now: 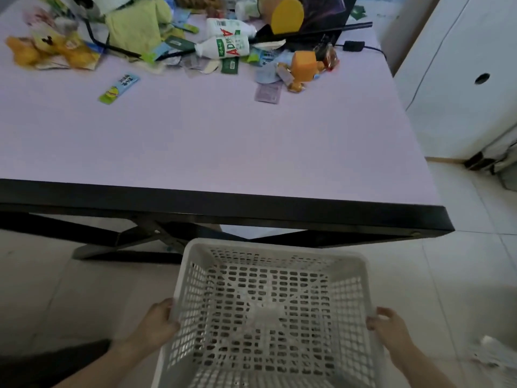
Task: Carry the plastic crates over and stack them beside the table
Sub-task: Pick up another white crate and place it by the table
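A white plastic crate (268,312) with lattice walls and bottom is in front of me, close to the near edge of the table (223,152). It is empty, and the floor shows through its holes. My left hand (156,322) grips its left rim. My right hand (390,329) grips its right rim. The crate's far rim sits just below the table's black front edge. Only this one crate is in view.
The table's far half is littered with two white bottles (223,44), a green cloth (137,23), snack packets, a yellow toy (42,50) and an orange block (303,65). A white cabinet (458,79) stands at the right. Black crossed table legs (145,236) are underneath. The floor is pale tile.
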`<state>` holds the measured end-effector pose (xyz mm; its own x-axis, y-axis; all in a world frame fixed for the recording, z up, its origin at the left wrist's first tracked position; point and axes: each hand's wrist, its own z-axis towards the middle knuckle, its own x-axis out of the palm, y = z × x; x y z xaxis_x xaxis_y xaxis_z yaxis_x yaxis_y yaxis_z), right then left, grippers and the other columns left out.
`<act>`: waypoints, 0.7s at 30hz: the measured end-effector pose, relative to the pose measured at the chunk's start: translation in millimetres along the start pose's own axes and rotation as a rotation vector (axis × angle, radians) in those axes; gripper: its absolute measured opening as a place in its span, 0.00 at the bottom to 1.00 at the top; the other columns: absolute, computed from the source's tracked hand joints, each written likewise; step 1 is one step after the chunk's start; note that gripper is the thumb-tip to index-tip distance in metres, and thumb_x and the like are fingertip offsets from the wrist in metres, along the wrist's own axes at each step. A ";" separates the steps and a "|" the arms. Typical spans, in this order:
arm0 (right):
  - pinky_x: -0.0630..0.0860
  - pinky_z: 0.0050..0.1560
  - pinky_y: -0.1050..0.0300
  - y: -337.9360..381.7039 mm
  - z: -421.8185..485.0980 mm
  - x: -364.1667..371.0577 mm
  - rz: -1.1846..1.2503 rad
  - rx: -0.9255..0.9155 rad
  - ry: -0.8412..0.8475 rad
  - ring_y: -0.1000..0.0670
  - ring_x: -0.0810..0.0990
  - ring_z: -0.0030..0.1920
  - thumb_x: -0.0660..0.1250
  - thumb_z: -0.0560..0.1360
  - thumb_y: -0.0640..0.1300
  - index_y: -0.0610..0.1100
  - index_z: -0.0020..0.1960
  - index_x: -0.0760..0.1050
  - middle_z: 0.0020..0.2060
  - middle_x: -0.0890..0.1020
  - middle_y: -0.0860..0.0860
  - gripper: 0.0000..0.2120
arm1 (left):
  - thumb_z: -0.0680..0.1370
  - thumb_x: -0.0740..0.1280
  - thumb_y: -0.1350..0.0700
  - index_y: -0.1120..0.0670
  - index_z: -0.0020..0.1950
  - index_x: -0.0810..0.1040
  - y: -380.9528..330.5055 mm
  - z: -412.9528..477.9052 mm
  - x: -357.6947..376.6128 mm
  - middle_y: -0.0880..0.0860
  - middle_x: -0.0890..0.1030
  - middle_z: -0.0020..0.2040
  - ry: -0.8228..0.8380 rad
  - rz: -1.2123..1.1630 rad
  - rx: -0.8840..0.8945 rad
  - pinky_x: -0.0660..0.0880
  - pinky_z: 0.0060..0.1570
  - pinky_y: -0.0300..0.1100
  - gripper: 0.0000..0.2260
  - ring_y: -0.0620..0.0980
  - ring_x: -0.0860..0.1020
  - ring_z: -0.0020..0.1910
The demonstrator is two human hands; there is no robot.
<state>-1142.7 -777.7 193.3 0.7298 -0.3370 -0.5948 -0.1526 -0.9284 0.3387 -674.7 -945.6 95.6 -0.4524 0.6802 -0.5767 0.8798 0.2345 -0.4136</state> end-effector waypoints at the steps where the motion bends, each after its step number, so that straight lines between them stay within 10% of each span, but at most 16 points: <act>1: 0.71 0.45 0.51 1.2 1.7 1.8 -0.029 -0.006 -0.007 0.40 0.75 0.45 0.68 0.70 0.30 0.32 0.68 0.69 0.51 0.76 0.40 0.26 | 0.63 0.67 0.54 0.53 0.54 0.79 -9.0 -9.0 -3.2 0.52 0.84 0.45 0.030 0.021 -0.001 0.79 0.44 0.40 0.19 0.50 0.82 0.44; 6: 0.74 0.54 0.49 9.6 0.5 9.2 -0.137 0.028 0.005 0.40 0.75 0.51 0.72 0.70 0.37 0.34 0.70 0.67 0.58 0.76 0.39 0.31 | 0.69 0.63 0.59 0.54 0.52 0.71 -50.9 -30.4 -23.7 0.58 0.76 0.51 0.149 0.194 -0.022 0.72 0.43 0.38 0.12 0.54 0.76 0.49; 12: 0.71 0.63 0.49 38.7 -20.1 18.7 -0.275 -0.042 -0.008 0.36 0.69 0.65 0.68 0.73 0.46 0.35 0.72 0.64 0.67 0.67 0.34 0.31 | 0.62 0.58 0.48 0.53 0.57 0.76 -64.2 -25.1 -41.0 0.56 0.79 0.54 0.170 0.089 -0.020 0.75 0.53 0.42 0.25 0.53 0.77 0.53; 16: 0.68 0.67 0.49 69.9 -50.3 30.8 -0.295 -0.261 0.066 0.38 0.68 0.67 0.66 0.74 0.46 0.43 0.75 0.61 0.70 0.65 0.38 0.32 | 0.70 0.62 0.53 0.56 0.49 0.79 -120.2 -56.3 -60.2 0.51 0.82 0.51 0.066 0.042 0.117 0.74 0.51 0.40 0.12 0.50 0.79 0.54; 21: 0.77 0.56 0.54 100.2 -108.9 47.8 -0.269 -0.527 0.264 0.49 0.76 0.56 0.66 0.75 0.43 0.52 0.63 0.72 0.60 0.75 0.46 0.16 | 0.80 0.61 0.60 0.58 0.68 0.73 -165.4 -88.5 -74.7 0.54 0.75 0.66 -0.032 -0.061 0.155 0.70 0.57 0.36 0.17 0.52 0.73 0.65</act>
<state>-1050.6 -869.8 278.2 0.8463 0.0090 -0.5327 0.3574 -0.7511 0.5551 -773.4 -973.8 269.5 -0.5109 0.6447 -0.5687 0.8186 0.1628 -0.5509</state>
